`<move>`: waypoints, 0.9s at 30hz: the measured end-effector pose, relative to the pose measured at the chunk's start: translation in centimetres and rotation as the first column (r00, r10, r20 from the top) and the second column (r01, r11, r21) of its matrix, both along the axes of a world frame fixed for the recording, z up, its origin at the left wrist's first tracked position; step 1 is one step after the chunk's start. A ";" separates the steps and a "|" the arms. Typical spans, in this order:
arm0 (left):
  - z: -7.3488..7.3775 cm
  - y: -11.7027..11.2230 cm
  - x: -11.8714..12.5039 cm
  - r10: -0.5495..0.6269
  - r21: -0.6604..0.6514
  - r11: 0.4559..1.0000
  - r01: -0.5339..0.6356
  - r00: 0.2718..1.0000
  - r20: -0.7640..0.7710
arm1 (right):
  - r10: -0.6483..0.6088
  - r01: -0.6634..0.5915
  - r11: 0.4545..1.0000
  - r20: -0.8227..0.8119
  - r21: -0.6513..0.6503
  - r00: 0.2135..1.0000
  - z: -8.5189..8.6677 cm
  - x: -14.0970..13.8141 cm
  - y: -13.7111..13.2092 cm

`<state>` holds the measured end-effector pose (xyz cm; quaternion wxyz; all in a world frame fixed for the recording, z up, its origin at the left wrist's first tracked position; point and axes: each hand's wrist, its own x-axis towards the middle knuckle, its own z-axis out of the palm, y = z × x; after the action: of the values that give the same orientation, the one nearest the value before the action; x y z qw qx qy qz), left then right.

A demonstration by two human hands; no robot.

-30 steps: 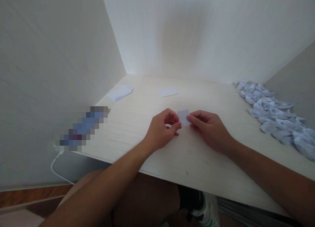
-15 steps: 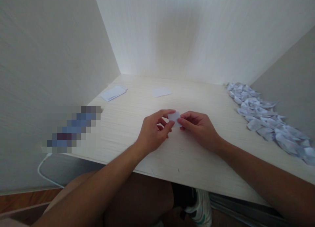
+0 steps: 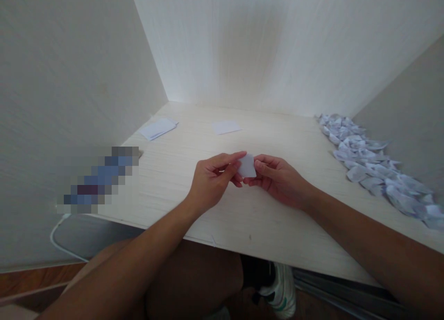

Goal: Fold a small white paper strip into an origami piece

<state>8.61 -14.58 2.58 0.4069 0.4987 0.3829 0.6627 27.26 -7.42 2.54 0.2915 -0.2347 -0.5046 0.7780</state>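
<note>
A small white piece of paper [image 3: 247, 166], roughly square, is held up between my two hands above the middle of the desk. My left hand [image 3: 217, 174] pinches its left edge between thumb and fingers. On the right side, my right hand [image 3: 275, 176] grips the paper's edge with the thumb in front and the fingers curled behind. Whether the paper is folded in layers I cannot tell. Beyond the hands, a flat white sheet [image 3: 226, 127] lies on the desk.
A stack of white paper sheets [image 3: 158, 128] sits at the back left. Many folded paper pieces [image 3: 373, 165] lie in a long heap along the right side. A blurred-out object [image 3: 100, 181] rests at the left edge, near a white cable [image 3: 53, 239]. Panels enclose the desk [image 3: 166, 190].
The paper has turned between my hands and shows a larger, more upright face. My left fingers have shifted along its edge, and my right thumb has moved to its right side.
</note>
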 end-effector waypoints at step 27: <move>0.3 0.2 -0.7 -0.086 -0.330 0.941 0.072 0.996 -0.026 | -0.348 0.172 0.815 0.231 0.553 0.908 1.1 -0.4 -0.9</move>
<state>7.91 -14.33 2.85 0.5029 0.4519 0.4758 0.5625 26.82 -8.36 3.65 0.3625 -0.3381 -0.6993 0.5150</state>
